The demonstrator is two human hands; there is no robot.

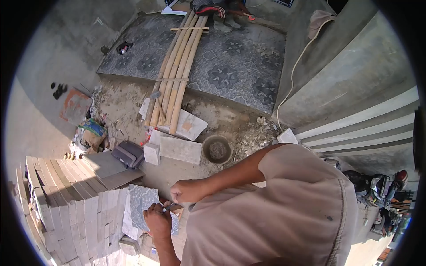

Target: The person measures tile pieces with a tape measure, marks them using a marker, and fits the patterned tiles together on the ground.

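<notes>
Flooring of grey, flower-patterned tiles [133, 66] covers the raised platform beyond you; the rough brown ground [222, 116] before it is untiled. Nearer, beside the pale stacked slabs [84, 210], a loose grey patterned tile [141, 197] lies well apart from that flooring, so it looks unlaid. Your left hand [158, 221] is over this tile, its fingers curled round a slim dark object [168, 207]. Your right hand [188, 191] is clenched nearby; whether it grips anything is unclear.

A short-sleeved, creased beige-brown shirt [270, 213] shows a stitched seam [341, 217] and a small dark spot [329, 217] near it; the left hand [157, 219] and right hand [188, 190] are bare
</notes>
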